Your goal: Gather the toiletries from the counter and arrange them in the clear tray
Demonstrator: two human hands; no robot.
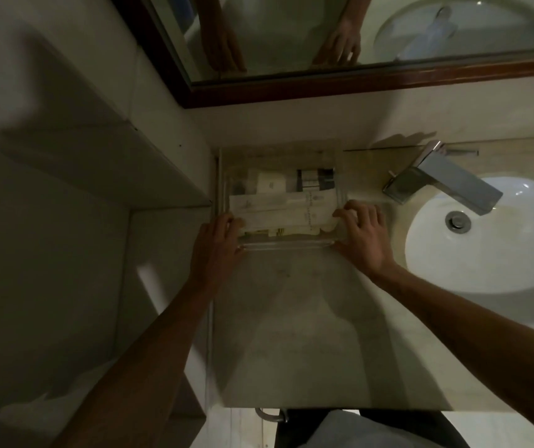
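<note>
The clear tray (288,245) rests on the counter against the back wall, in the left corner. Inside it lie several toiletries: long pale sachets (282,208) across the middle, a small cream box (270,182) behind them and dark little bottles (315,179) at the back right. My left hand (215,244) grips the tray's near left corner. My right hand (361,236) grips its near right corner, fingers over the rim. Both hands hold the tray by its sides.
A white round sink (491,250) with a chrome faucet (443,179) sits to the right of the tray. A wood-framed mirror (323,82) hangs above and reflects both hands. Tiled wall stands on the left. Bare beige counter (291,334) stretches toward me.
</note>
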